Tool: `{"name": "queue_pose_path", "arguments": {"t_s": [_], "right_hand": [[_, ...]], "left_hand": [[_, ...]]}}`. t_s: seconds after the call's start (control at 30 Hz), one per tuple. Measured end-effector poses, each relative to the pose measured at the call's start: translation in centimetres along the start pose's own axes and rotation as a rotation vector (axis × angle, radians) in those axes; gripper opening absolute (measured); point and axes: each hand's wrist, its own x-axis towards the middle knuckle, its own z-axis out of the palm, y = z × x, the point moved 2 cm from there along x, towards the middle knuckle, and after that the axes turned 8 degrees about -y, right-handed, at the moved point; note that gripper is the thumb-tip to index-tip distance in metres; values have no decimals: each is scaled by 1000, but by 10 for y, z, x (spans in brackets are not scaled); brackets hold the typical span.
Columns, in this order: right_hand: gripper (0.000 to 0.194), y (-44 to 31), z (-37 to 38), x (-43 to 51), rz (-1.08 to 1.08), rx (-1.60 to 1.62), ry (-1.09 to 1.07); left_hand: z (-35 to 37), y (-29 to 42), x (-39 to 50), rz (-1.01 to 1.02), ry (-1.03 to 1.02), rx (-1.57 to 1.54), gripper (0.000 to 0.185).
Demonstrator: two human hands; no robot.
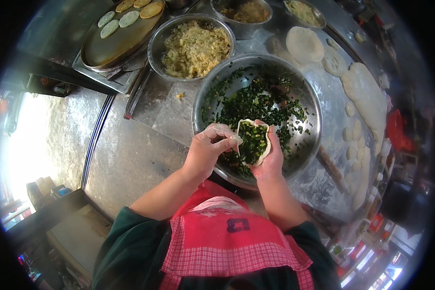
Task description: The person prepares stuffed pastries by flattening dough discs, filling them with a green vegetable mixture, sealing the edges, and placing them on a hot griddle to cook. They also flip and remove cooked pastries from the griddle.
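Over a large steel bowl [313, 145] of chopped green filling, my right hand [270, 156] cups a round dough wrapper [264, 156] from its right side. Chopped greens [252, 137] with small yellow bits lie inside the wrapper, whose edge stands raised around them. The thumb and fingers of my left hand [212, 143] pinch the wrapper's left edge. Loose chopped greens [261, 105] are spread over the bottom and walls of the bowl. Flour whitens the fingers of my left hand.
A steel bowl [152, 49] of pale yellow filling stands behind, left of a flattened dough round [304, 44]. A rolling pin [331, 168], small dough pieces [349, 134] and a large dough slab [362, 98] lie at the right. A round griddle [112, 50] holding flatbreads [129, 19] stands back left.
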Motion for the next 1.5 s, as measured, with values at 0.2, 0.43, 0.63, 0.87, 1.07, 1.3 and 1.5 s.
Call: {"name": "queue_pose_path", "arguments": {"t_s": [0.2, 0.43, 0.63, 0.87, 1.07, 1.3, 1.5], "right_hand": [[42, 1, -3, -3, 63, -108, -15], [52, -6, 0, -2, -95, -153, -147], [47, -1, -2, -11, 104, -163, -2], [55, -14, 1, -7, -8, -234, -223], [45, 7, -11, -14, 75, -167, 44], [36, -1, 7, -16, 44, -513, -40], [47, -10, 11, -24, -121, -244, -167]], "left_hand": [[3, 2, 3, -5, -89, 66, 11], [0, 9, 5, -325, -141, -317, 18], [11, 17, 3, 235, -81, 515, 1], [3, 19, 8, -67, -216, -125, 28], [5, 8, 3, -4, -96, 193, 12], [11, 32, 2, 380, -200, 839, 14], [10, 20, 0, -193, -176, -263, 12]]}}
